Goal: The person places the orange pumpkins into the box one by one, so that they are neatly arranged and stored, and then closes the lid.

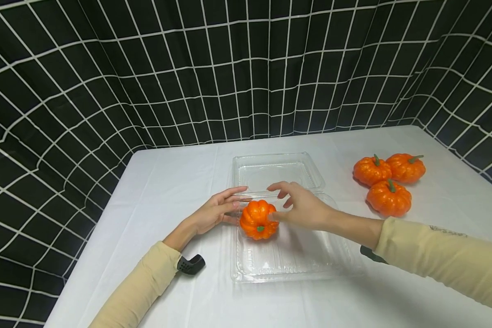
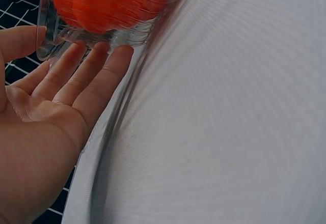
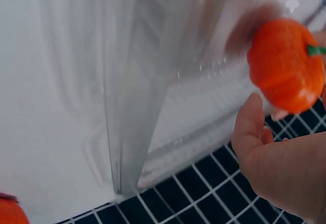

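Note:
A small orange pumpkin (image 1: 257,219) with a green stem lies tilted in the left part of a clear plastic clamshell container (image 1: 291,272), its stem toward the near side. My right hand (image 1: 305,208) hovers over the container, fingers spread and loosely bent. Its thumb overlaps the pumpkin's right side in the head view, and in the right wrist view the pumpkin (image 3: 285,66) sits just beyond the fingertips. Along the container's left wall, my left hand (image 1: 213,212) has its fingers extended. The left wrist view shows those fingertips (image 2: 119,56) right at the clear wall, with the pumpkin (image 2: 109,5) behind it.
Three more orange pumpkins (image 1: 389,199) sit grouped at the right on the white tablecloth (image 1: 168,182). The container's raised lid (image 1: 272,168) lies folded back behind its base. Dark curtains (image 1: 213,59) with a white grid surround the table at the back and sides.

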`<state>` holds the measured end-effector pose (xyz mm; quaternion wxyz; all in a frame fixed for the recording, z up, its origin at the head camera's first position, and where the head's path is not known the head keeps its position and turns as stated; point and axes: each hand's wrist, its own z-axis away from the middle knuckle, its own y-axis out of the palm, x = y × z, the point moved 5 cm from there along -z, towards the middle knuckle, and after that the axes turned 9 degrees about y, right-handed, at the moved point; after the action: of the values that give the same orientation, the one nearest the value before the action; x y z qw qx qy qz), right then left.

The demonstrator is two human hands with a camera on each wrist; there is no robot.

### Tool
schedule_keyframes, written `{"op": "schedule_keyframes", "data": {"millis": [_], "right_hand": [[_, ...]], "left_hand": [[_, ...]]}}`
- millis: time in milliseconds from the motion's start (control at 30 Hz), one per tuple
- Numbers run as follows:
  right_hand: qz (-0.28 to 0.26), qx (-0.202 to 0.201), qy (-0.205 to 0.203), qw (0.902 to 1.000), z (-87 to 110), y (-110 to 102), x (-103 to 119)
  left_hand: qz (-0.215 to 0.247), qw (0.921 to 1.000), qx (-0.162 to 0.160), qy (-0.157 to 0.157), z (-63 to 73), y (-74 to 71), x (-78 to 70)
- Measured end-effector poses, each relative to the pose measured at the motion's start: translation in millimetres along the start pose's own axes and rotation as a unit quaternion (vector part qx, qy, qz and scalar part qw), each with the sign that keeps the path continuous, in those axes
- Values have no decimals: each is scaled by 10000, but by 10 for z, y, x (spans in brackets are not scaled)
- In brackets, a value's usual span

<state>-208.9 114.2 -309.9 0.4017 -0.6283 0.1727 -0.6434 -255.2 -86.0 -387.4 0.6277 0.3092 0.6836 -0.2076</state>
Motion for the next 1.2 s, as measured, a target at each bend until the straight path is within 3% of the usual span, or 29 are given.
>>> {"op": "schedule_keyframes", "data": {"millis": [200, 400, 667, 1000, 1200], "right_hand": [[-725, 95, 543, 9958, 9, -201, -43], [-1681, 443, 820, 9814, 25, -367, -123], [-2626, 622, 964, 9581, 51, -611, -265], [-3577, 271, 1003, 9280, 93, -1037, -578], [-3867, 12, 1275, 9133, 134, -1280, -867]], "left_hand": [[9, 10000, -12, -4, -3, 8, -8], [-35, 10000, -16, 15, -4, 12, -10], [21, 10000, -48, -9, 4, 5, -11], [8, 10000, -52, 13, -3, -7, -15], [-39, 10000, -83, -10, 6, -18, -24]]}}
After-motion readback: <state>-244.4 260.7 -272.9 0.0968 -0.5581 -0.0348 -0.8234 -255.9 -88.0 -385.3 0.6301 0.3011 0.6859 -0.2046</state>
